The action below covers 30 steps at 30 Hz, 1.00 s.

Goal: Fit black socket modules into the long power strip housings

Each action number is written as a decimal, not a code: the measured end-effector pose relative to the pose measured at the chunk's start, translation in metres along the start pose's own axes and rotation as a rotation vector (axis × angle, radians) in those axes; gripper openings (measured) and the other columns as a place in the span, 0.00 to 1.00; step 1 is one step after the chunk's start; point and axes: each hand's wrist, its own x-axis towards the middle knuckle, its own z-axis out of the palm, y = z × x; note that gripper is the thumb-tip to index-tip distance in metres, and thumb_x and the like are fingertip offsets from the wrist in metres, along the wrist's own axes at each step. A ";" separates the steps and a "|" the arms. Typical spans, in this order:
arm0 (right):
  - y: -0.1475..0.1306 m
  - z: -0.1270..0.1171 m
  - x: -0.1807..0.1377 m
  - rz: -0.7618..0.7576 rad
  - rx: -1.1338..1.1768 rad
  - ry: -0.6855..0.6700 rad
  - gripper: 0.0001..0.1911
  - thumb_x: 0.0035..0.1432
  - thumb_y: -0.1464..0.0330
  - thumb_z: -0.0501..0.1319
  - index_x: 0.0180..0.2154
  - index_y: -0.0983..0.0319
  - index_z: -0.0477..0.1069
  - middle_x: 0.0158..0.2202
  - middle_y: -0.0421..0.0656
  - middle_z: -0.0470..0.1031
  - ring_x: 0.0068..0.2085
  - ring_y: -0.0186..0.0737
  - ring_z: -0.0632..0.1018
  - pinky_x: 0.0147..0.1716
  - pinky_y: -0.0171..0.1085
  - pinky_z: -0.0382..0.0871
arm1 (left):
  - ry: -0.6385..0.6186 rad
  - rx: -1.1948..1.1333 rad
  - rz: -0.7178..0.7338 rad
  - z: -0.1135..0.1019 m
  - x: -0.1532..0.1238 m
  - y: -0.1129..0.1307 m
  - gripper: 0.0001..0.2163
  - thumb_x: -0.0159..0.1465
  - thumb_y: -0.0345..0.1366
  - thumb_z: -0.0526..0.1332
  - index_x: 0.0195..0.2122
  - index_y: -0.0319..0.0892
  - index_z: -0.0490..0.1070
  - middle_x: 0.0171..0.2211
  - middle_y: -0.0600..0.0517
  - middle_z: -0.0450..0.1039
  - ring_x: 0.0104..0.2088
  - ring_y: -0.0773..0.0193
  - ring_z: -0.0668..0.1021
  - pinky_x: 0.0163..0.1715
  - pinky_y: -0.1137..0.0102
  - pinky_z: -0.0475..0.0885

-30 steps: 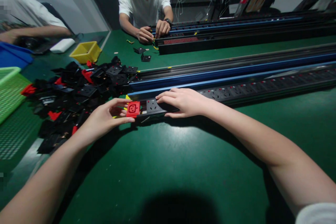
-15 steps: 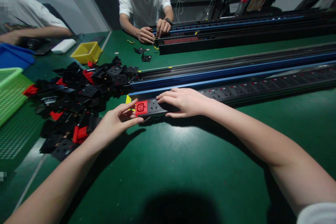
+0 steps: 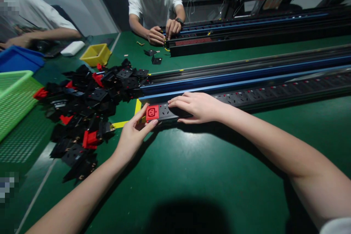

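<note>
Red IEC-style outlet module (image 3: 152, 112) at the near-left end of a black socket strip (image 3: 263, 94), lying beside a black socket module (image 3: 164, 111) with no clear gap between them. The left hand (image 3: 134, 129) is pinching the red piece, thumb on the near edge and fingers on the far edge. Should the two sides be pressed unequally, the module could tilt and bind; whether its underside is fully seated cannot be told from where I stand. The thumb, lying along the rim, might be nipped if the part dropped suddenly.

The right hand (image 3: 199, 108) grasps the strip from above, fingers across its sockets and thumb along the near side. Were that hold to slacken, a push from the left could slide the whole length over the smooth green table (image 3: 197, 168) or knock it against the blue channel (image 3: 233, 76) just behind.

Further left, a heap of loose socket modules (image 3: 95, 95) spreads close to the left forearm; a careless elbow might scatter it, and pieces could snag on one another. A yellow strip (image 3: 120, 124) lies between heap and hand. Across the table, a co-worker's hands (image 3: 172, 28) are at another black rail (image 3: 219, 44), well apart.
</note>
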 end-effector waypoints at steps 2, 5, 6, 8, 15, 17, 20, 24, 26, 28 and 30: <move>0.000 0.001 0.000 -0.007 -0.010 0.003 0.26 0.64 0.59 0.59 0.59 0.63 0.62 0.60 0.52 0.70 0.52 0.49 0.75 0.46 0.44 0.71 | -0.007 -0.004 0.001 0.001 0.000 0.000 0.38 0.57 0.46 0.70 0.67 0.44 0.61 0.63 0.42 0.68 0.59 0.48 0.74 0.60 0.57 0.69; 0.000 0.002 0.000 -0.015 -0.018 0.019 0.26 0.64 0.59 0.59 0.59 0.63 0.62 0.60 0.52 0.70 0.52 0.49 0.75 0.46 0.44 0.71 | -0.028 0.003 0.019 0.001 0.001 0.002 0.36 0.58 0.46 0.69 0.66 0.44 0.62 0.64 0.44 0.66 0.62 0.50 0.72 0.62 0.57 0.66; 0.000 0.002 0.000 -0.018 -0.018 0.023 0.26 0.64 0.59 0.59 0.59 0.63 0.62 0.59 0.52 0.71 0.52 0.49 0.75 0.46 0.43 0.71 | -0.034 0.012 0.025 0.001 0.001 0.003 0.36 0.58 0.45 0.69 0.66 0.44 0.62 0.65 0.44 0.65 0.62 0.50 0.71 0.63 0.57 0.66; 0.000 0.002 0.000 -0.020 -0.021 0.026 0.26 0.64 0.59 0.59 0.59 0.63 0.63 0.59 0.51 0.71 0.52 0.49 0.75 0.46 0.43 0.72 | -0.040 0.033 0.040 0.000 0.001 0.004 0.35 0.59 0.46 0.69 0.66 0.44 0.62 0.66 0.44 0.63 0.63 0.50 0.69 0.63 0.57 0.66; -0.003 -0.003 0.001 0.000 -0.040 -0.011 0.26 0.65 0.58 0.58 0.59 0.64 0.63 0.60 0.51 0.70 0.52 0.50 0.75 0.47 0.45 0.73 | -0.046 0.110 0.146 0.003 0.000 -0.010 0.33 0.64 0.46 0.64 0.68 0.46 0.56 0.65 0.41 0.64 0.60 0.51 0.72 0.56 0.57 0.71; -0.003 -0.003 0.002 -0.001 -0.035 -0.013 0.26 0.65 0.58 0.58 0.60 0.64 0.63 0.60 0.51 0.70 0.52 0.50 0.75 0.47 0.46 0.73 | -0.031 0.180 0.229 0.003 -0.002 -0.012 0.35 0.66 0.45 0.62 0.71 0.48 0.49 0.65 0.40 0.63 0.62 0.51 0.70 0.55 0.57 0.72; -0.003 -0.003 0.002 -0.003 -0.030 -0.014 0.27 0.65 0.58 0.57 0.60 0.63 0.63 0.61 0.51 0.70 0.53 0.51 0.75 0.49 0.47 0.73 | 0.026 0.439 0.440 0.000 -0.005 -0.010 0.34 0.68 0.44 0.59 0.71 0.49 0.46 0.70 0.41 0.54 0.67 0.50 0.62 0.60 0.54 0.65; -0.003 -0.002 0.002 0.000 -0.034 -0.017 0.27 0.65 0.58 0.58 0.61 0.63 0.62 0.61 0.50 0.70 0.54 0.51 0.75 0.49 0.47 0.74 | 0.066 0.831 0.653 -0.003 -0.008 -0.003 0.23 0.70 0.40 0.55 0.66 0.52 0.60 0.70 0.46 0.56 0.66 0.50 0.61 0.62 0.52 0.57; -0.002 -0.001 0.002 0.003 -0.050 -0.010 0.27 0.65 0.58 0.58 0.61 0.62 0.62 0.60 0.49 0.71 0.54 0.51 0.75 0.49 0.47 0.74 | 0.065 0.945 0.676 -0.002 -0.009 -0.002 0.21 0.71 0.39 0.54 0.65 0.52 0.63 0.67 0.48 0.61 0.64 0.52 0.63 0.60 0.55 0.58; -0.001 0.000 0.002 -0.006 -0.060 0.001 0.27 0.65 0.58 0.58 0.61 0.62 0.62 0.60 0.48 0.71 0.54 0.51 0.75 0.49 0.47 0.75 | 0.084 0.994 0.679 -0.001 -0.009 -0.001 0.20 0.71 0.40 0.53 0.64 0.52 0.65 0.65 0.50 0.65 0.63 0.53 0.64 0.57 0.56 0.58; 0.000 0.000 0.001 -0.017 -0.067 0.006 0.27 0.65 0.58 0.58 0.61 0.62 0.62 0.60 0.48 0.71 0.54 0.51 0.75 0.49 0.47 0.75 | 0.093 0.995 0.674 -0.001 -0.009 -0.001 0.20 0.72 0.41 0.53 0.64 0.50 0.65 0.63 0.49 0.68 0.62 0.54 0.66 0.56 0.58 0.58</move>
